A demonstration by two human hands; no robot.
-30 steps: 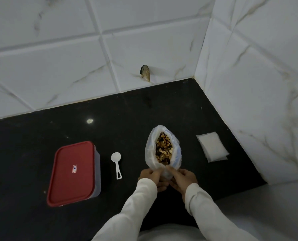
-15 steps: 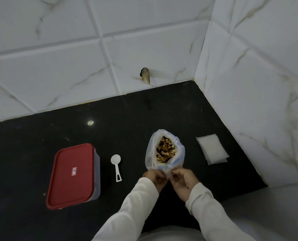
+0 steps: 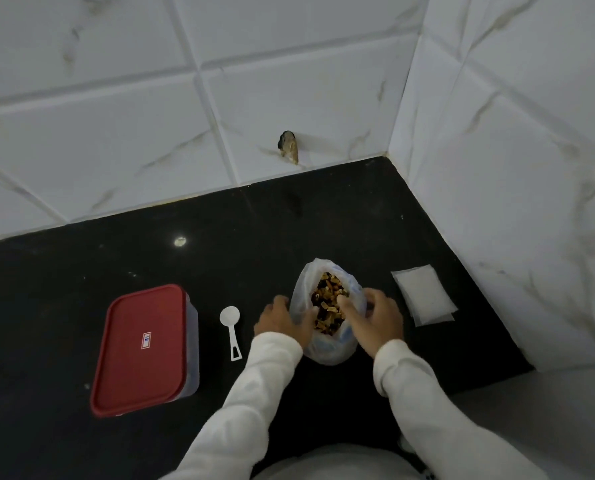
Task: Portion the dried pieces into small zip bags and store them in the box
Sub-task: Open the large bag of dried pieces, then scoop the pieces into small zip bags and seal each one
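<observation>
Filling a white-tiled corner [image 3: 398,98], the glossy black stone counter [image 3: 81,271] bears a translucent plastic bag [image 3: 327,353] of brown dried pieces [image 3: 327,304]; left hand [image 3: 282,323] and right hand [image 3: 379,320] grip its rim.

Colours: box lid [image 3: 133,368] red, small white label [image 3: 146,341]. scoop [image 3: 231,329] white. bag [image 3: 327,353] milky-clear, pieces [image 3: 327,306] tan, brown, near-black. zip bags [image 3: 424,294] frosted white. counter [image 3: 289,237] black. tiles [image 3: 116,133] white, grey-veined. My sleeves [image 3: 254,393] white.
</observation>
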